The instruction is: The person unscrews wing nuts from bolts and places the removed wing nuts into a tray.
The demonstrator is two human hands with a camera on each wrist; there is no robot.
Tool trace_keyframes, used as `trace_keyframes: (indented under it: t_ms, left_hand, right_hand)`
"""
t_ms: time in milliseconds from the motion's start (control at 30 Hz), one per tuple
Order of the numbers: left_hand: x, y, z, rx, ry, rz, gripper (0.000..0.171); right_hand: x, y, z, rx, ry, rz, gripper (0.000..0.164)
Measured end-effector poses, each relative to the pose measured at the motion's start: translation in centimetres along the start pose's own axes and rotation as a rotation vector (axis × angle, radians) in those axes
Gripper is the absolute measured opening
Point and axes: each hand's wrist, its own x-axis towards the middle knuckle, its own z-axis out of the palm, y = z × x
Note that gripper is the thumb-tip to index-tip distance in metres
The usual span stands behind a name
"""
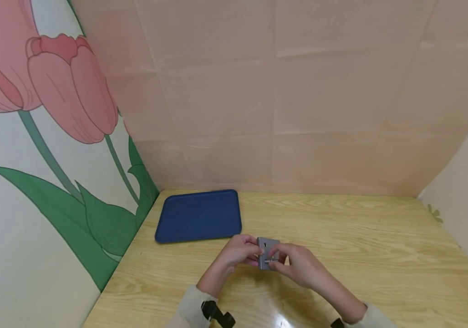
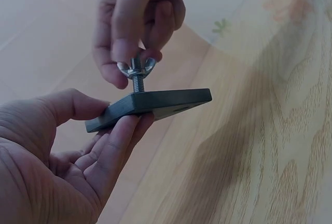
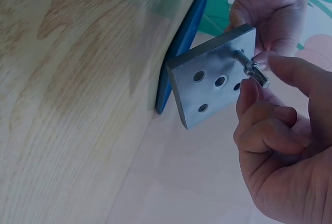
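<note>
My left hand (image 1: 238, 249) grips a square grey metal plate (image 3: 189, 97) by one edge, thumb on one face and fingers on the other. Several round holes pass through the plate. Out of one hole near a corner stands a threaded bolt (image 2: 138, 85), carrying a wing nut (image 2: 136, 71) some way along its thread, apart from the plate's face. The thumb and fingers of my right hand (image 1: 301, 265) pinch the wing nut from both sides. Both hands hold these parts above the wooden table. The bolt's other end is hidden.
A blue tray (image 1: 199, 216) lies on the wooden table (image 1: 340, 228) behind and left of my hands. A pinkish sheet (image 1: 271, 91) hangs at the table's back edge. The left wall (image 1: 53, 218) bears painted tulips.
</note>
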Motion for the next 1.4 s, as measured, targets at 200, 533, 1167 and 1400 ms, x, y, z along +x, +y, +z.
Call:
trace_keyframes:
  t_ms: [200, 533, 1167, 1400]
  left_hand:
    - [-0.03, -0.06, -0.05, 0.002, -0.002, -0.013, 0.021]
    - [-0.09, -0.03, -0.01, 0.004, -0.006, -0.023, 0.019]
    - [0.08, -0.13, -0.28, -0.001, 0.009, -0.016, 0.018]
    - [-0.01, -0.12, -0.26, 0.003, 0.012, -0.020, 0.019]
  right_hand:
    - [0.08, -0.14, -0.02, 0.010, 0.034, 0.055, 0.023]
    - [0.20, 0.17, 0.21, -0.022, 0.044, 0.050, 0.019]
    - [0.21, 0.09, 0.30, -0.011, 0.001, 0.025, 0.017]
    - [0.21, 0.10, 0.43, -0.011, 0.005, 0.017, 0.022]
